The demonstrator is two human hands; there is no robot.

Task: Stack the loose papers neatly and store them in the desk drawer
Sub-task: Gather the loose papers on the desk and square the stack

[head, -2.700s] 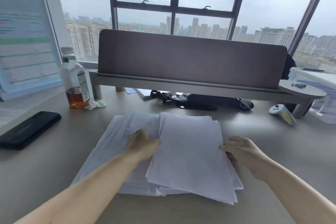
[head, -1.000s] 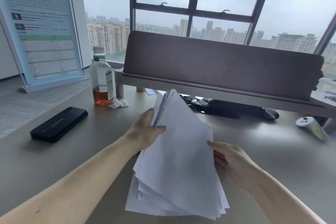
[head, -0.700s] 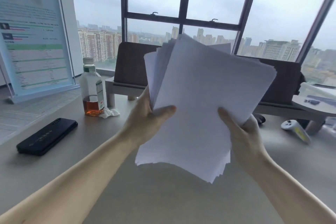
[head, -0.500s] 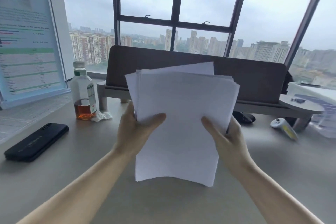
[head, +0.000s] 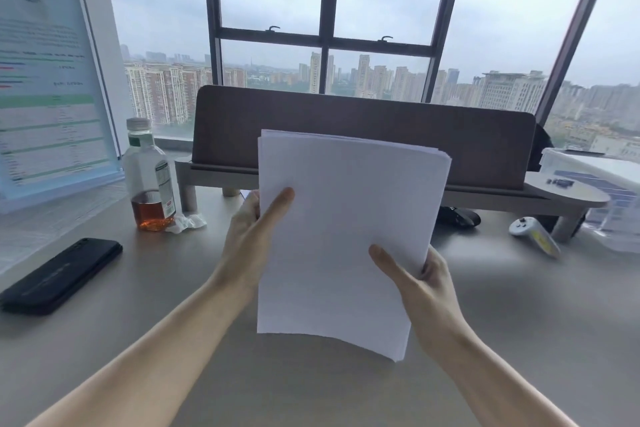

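Note:
A stack of white papers (head: 343,232) stands upright above the grey desk (head: 519,305), its edges nearly lined up, with a few sheets still offset at the top right. My left hand (head: 251,236) grips the stack's left edge, thumb across the front sheet. Low on the right edge, my right hand (head: 417,279) holds it the same way, thumb in front and fingers behind. The bottom edge hangs a little above the desk and curls slightly. No drawer is in view.
A black phone (head: 60,276) lies at the left. A bottle of amber liquid (head: 149,180) and a crumpled tissue (head: 185,221) stand behind it. A brown divider panel on a shelf (head: 485,146) spans the back, with a white controller (head: 535,236) and a clear box (head: 602,198) at right.
The papers were gathered from a spread pile on the desk, lifted upright by both hands, and their edges have come into line. The stack now sits lower and squarer than half a second ago.

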